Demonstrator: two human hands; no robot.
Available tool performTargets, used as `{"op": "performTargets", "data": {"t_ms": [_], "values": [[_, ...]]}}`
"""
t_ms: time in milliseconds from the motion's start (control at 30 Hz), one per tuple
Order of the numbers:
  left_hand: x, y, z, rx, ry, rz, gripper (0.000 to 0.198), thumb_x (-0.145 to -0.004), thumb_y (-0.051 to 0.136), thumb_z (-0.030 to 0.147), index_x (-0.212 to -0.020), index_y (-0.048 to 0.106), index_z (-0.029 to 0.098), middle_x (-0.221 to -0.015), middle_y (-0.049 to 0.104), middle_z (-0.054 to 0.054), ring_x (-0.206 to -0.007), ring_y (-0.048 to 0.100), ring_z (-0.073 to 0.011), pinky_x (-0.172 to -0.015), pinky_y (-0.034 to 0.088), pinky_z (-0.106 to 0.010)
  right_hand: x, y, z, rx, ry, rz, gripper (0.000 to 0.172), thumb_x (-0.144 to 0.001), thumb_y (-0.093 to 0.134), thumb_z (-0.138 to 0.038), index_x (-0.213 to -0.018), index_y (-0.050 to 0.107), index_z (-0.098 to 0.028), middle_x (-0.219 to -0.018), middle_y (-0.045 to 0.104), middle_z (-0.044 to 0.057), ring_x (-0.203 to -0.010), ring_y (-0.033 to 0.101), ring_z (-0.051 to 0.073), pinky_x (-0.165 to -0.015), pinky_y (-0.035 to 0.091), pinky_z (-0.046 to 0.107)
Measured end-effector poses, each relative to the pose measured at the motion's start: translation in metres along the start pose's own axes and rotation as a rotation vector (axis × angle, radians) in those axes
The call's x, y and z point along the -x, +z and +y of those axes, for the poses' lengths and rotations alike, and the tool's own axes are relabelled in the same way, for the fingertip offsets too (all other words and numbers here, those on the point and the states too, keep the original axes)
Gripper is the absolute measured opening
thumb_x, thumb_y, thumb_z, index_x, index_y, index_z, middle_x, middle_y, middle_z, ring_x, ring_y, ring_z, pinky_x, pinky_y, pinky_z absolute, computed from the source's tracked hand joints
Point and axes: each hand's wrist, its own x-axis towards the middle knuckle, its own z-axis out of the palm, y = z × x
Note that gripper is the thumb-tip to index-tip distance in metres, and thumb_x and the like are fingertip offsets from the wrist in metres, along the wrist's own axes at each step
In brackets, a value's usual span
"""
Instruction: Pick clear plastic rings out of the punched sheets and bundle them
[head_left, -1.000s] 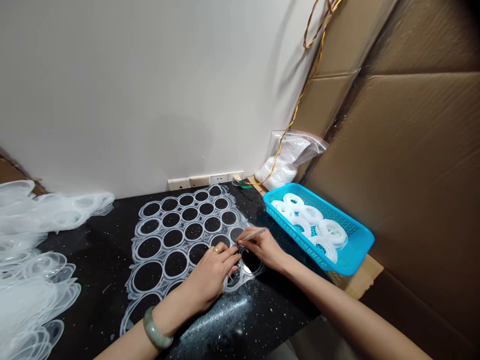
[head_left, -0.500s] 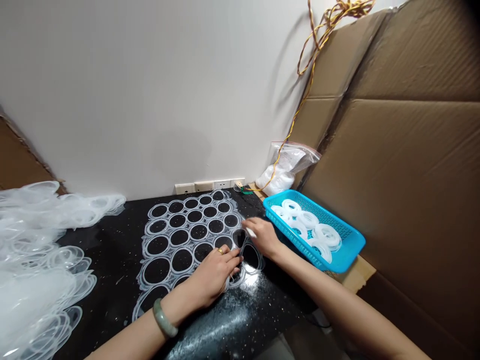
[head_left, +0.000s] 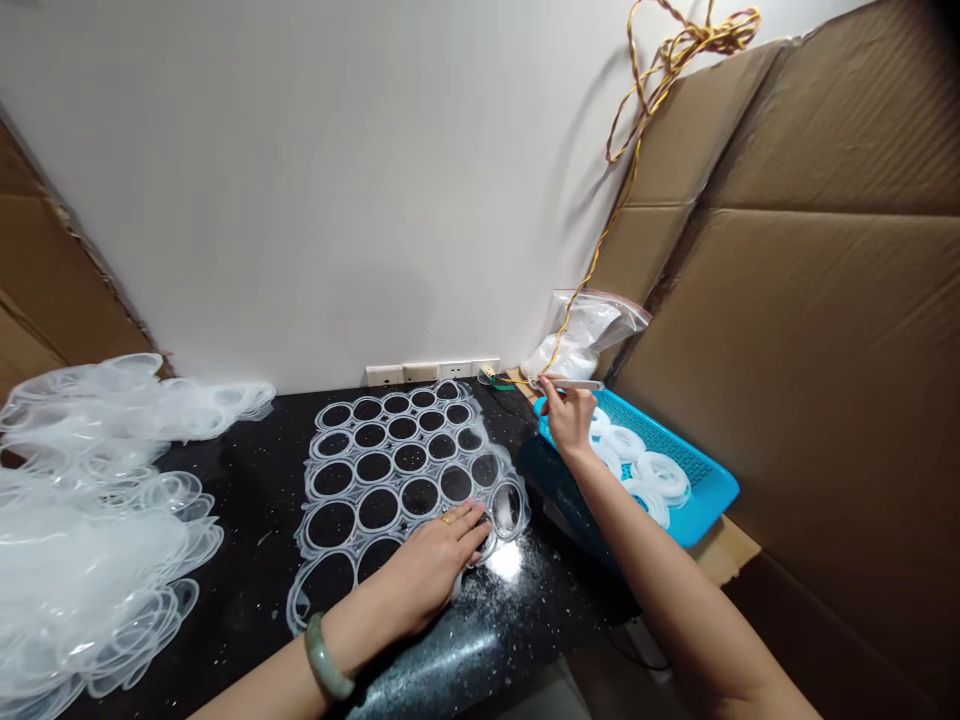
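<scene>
The right hand [head_left: 568,418] has lifted off the plastic sheet [head_left: 398,483] and now sits beyond it over the blue basket [head_left: 712,485], fingertips pinched on a thin tool [head_left: 571,384], while the left hand [head_left: 435,560] lies open on the sheet, gripping nothing.

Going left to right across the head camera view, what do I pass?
Heap of clear plastic offcuts → perforated clear plastic sheet → blue plastic basket → brown cardboard panel
</scene>
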Motion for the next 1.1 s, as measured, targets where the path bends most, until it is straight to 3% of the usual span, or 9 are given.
{"op": "performTargets", "data": {"t_ms": [67,100,300,400,467,667,1100], "values": [[0.001,-0.003,0.002,0.009,0.0,-0.006,0.041,-0.099,0.039,0.019,-0.138,0.051,0.014,-0.148,0.043,-0.014,-0.14,0.035,-0.0253,-0.112,0.038,-0.044,-0.001,-0.001,-0.003,-0.062,0.013,0.009,0.046,-0.086,0.055,-0.05,-0.088,0.076,-0.009,-0.051,0.064,0.005,-0.043,0.057,0.017,-0.05,0.043,0.028],[0.002,-0.004,0.002,0.006,0.003,-0.005,0.041,-0.099,0.039,0.018,-0.138,0.051,0.015,-0.148,0.044,-0.014,-0.139,0.036,-0.0254,-0.112,0.039,-0.044,0.001,0.0,-0.004,-0.111,0.03,-0.048,0.045,-0.084,0.057,-0.05,-0.087,0.075,-0.009,-0.055,0.066,0.006,-0.042,0.056,0.016,-0.048,0.042,0.027],[0.012,-0.01,-0.005,-0.083,-0.023,0.086,0.035,-0.098,0.042,0.017,-0.129,0.058,0.014,-0.142,0.051,-0.015,-0.131,0.048,-0.0266,-0.106,0.045,-0.046,0.06,0.025,-0.012,-0.389,0.262,-0.699,0.035,-0.073,0.071,-0.043,-0.082,0.074,-0.01,-0.056,0.064,0.003,-0.037,0.046,0.009,-0.038,0.034,0.021],[0.02,-0.011,-0.011,-0.108,-0.027,0.096,0.035,-0.097,0.045,0.016,-0.13,0.057,0.014,-0.139,0.054,-0.016,-0.128,0.051,-0.0264,-0.102,0.048,-0.044,0.088,0.034,-0.013,-0.498,0.348,-0.926,0.035,-0.069,0.076,-0.043,-0.08,0.073,-0.01,-0.059,0.065,0.002,-0.04,0.044,0.007,-0.037,0.033,0.019],[0.024,-0.006,-0.017,-0.113,-0.021,0.118,0.033,-0.097,0.046,0.017,-0.128,0.058,0.015,-0.136,0.057,-0.015,-0.126,0.053,-0.0265,-0.101,0.049,-0.045,0.097,0.035,-0.013,-0.544,0.386,-1.01,0.037,-0.068,0.077,-0.045,-0.08,0.074,-0.011,-0.065,0.067,0.004,-0.041,0.044,0.006,-0.038,0.033,0.019],[0.026,0.014,-0.028,-0.081,-0.025,0.19,0.032,-0.098,0.046,0.017,-0.128,0.057,0.019,-0.135,0.057,-0.011,-0.126,0.051,-0.0255,-0.1,0.049,-0.046,0.101,0.032,-0.013,-0.574,0.438,-1.079,0.038,-0.067,0.078,-0.048,-0.079,0.075,-0.011,-0.064,0.066,0.003,-0.044,0.042,0.006,-0.04,0.033,0.019],[0.029,0.01,-0.021,0.005,-0.08,0.17,0.033,-0.099,0.044,0.02,-0.13,0.055,0.02,-0.142,0.051,-0.011,-0.132,0.044,-0.0259,-0.103,0.047,-0.048,0.106,0.032,-0.008,-0.552,0.437,-1.043,0.039,-0.069,0.077,-0.048,-0.079,0.074,-0.011,-0.066,0.067,0.004,-0.046,0.044,0.007,-0.041,0.033,0.019]]}}
